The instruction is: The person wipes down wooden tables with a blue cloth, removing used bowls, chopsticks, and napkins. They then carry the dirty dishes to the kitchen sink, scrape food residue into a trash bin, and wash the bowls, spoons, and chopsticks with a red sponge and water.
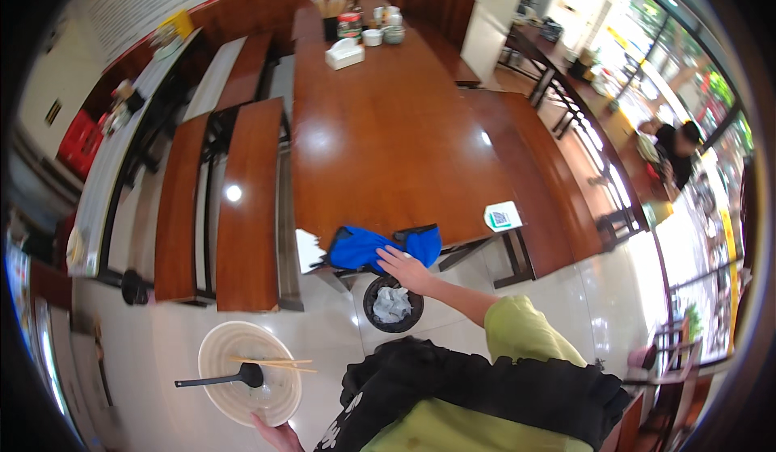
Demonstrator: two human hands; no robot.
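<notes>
My left hand [280, 435] grips the rim of a large cream bowl [218, 355] at lower left, above the floor. Inside the bowl lie a black ladle [250, 375], its handle jutting over the rim, and a pair of wooden chopsticks [285, 363]. My right hand [407, 270] rests on a crumpled blue cloth [357, 251] with dark edging, fingers stretched out over it. The cloth lies along the near edge of a brown wooden table [388, 149]. Whether any cloth is pinched beneath the palm is hidden.
A bin [368, 315] with a pale plastic bag stands below the table's near edge. Wooden benches [248, 209] flank the table. A tissue box [344, 56], condiment jars [349, 26] and a coded card [502, 216] are on it. Another person [679, 152] sits at far right.
</notes>
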